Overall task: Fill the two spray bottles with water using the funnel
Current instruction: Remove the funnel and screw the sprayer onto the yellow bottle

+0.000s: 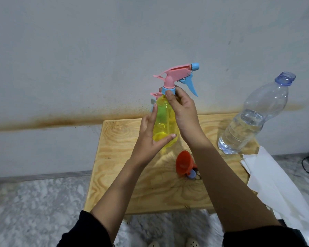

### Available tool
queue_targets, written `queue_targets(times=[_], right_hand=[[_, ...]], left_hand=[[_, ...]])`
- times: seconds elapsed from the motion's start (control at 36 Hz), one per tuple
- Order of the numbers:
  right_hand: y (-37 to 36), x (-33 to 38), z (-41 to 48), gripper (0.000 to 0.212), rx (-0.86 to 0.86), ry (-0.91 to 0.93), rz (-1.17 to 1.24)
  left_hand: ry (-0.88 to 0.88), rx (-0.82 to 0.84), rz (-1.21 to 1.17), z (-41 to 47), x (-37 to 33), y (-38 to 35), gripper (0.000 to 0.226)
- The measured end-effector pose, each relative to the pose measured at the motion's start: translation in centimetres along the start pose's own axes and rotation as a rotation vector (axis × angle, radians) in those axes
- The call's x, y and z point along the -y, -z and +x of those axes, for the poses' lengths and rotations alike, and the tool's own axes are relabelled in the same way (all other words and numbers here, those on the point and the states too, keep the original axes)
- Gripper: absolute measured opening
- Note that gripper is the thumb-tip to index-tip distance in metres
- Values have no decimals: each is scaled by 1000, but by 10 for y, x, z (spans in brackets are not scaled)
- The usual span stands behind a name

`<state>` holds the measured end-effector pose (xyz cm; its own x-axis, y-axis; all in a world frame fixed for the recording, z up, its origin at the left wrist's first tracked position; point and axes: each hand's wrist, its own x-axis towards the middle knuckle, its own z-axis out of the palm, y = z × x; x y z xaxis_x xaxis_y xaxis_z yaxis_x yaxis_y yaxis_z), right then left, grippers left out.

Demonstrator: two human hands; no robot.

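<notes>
The person has the yellow spray bottle (pixel 165 122) up in front of them, above the back of the wooden desk (pixel 114 157), whether just clear of it or touching I cannot tell. The left hand (pixel 146 134) is clamped on the body, thumb laid across the lower front and fingers running up the far side. The right hand (pixel 182 111) pinches the blue collar (pixel 169 90) just under the pink spray head (pixel 177 72), which looks like the grip for unscrewing it. The second spray bottle (pixel 155 95) stands behind the first and is almost wholly hidden; only a bit of its pink top shows.

The orange funnel (pixel 183 163) lies on its side on the desk near the right forearm, a small blue cap (pixel 192 175) touching it. The water bottle (pixel 248 125) stands open at the right, roughly half full, beside some white paper (pixel 268 179).

To my eye the yellow bottle is thin plastic, looks empty and will be very light, so it tips easily once the head is off. The body gives under a squeeze, so hold it low and gently; the ribbed collar is the firm place to turn. The water bottle is heavier and soft-walled, best taken round its middle when pouring.
</notes>
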<state>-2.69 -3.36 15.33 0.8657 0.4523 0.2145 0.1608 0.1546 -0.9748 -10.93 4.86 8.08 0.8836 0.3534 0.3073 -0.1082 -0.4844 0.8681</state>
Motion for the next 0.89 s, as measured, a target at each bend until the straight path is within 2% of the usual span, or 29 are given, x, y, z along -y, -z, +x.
queue_targets(times=[0.14,0.39,0.47,0.56,0.61,0.75,0.81,0.89], right_hand=[[-5,-5,-2,17,-30,-8,-30],[-5,-16,0,21,-20,-45,-7],[0,-19,0,23,12,-78,65],[8,-26,0,32,102,-141,144],[12,-32,0,31,161,-203,242],[5,-42,-9,25,318,-354,466],[-2,-48,-16,26,347,-383,414],[-13,-61,-26,31,319,-368,173]], left_hand=[[6,-135,223,-5,-5,-12,87],[46,-264,397,-15,-6,-33,85],[58,-206,350,-16,3,-27,88],[38,-115,231,-24,17,-11,91],[31,-43,155,-29,24,1,95],[190,56,-90,-40,28,17,112],[205,54,-73,-49,30,16,114],[251,-23,28,-68,36,8,113]])
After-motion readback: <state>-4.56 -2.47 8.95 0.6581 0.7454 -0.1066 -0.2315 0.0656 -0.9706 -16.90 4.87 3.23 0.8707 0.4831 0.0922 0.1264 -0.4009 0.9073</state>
